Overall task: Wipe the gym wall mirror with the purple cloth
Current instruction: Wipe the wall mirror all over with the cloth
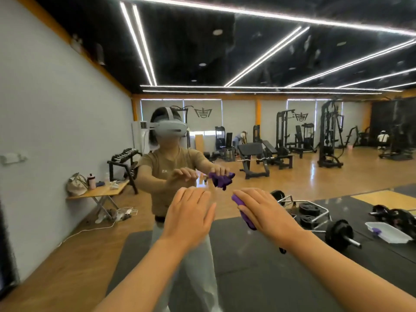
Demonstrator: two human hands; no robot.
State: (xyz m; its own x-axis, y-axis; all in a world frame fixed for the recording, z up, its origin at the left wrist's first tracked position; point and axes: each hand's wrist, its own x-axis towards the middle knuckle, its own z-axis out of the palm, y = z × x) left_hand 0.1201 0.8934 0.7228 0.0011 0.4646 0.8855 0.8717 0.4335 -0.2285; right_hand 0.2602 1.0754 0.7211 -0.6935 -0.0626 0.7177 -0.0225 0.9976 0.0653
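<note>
Glass fills the whole head view: the gym wall mirror (258, 136) stands directly before the person, with no frame edge visible on the right or along the bottom, while the plain grey wall (56, 109) runs in from the left. Around both raised arms the mirror surface lies open above, to the right and below.

Both hands are up against or just short of the glass; whether they touch it cannot be told. The left hand (189, 212) is spread flat, fingers straight and close together, holding nothing. The right hand (263, 210) lies just to the right of it, fingers extended over the purple cloth (244, 213), which is bunched under the palm and pokes out along the thumb side, hanging a little below the hand. The two hands are near each other but apart.

Reflected low on the right, a white tray (389, 233) sits on the dark floor mat (258, 278) and holds a small purple item. Beside it lie a barbell (340, 233) and a rack of weight plates (310, 212). At the left a folding tabletop (99, 192) carries a bag (76, 184) and a bottle (91, 181).
</note>
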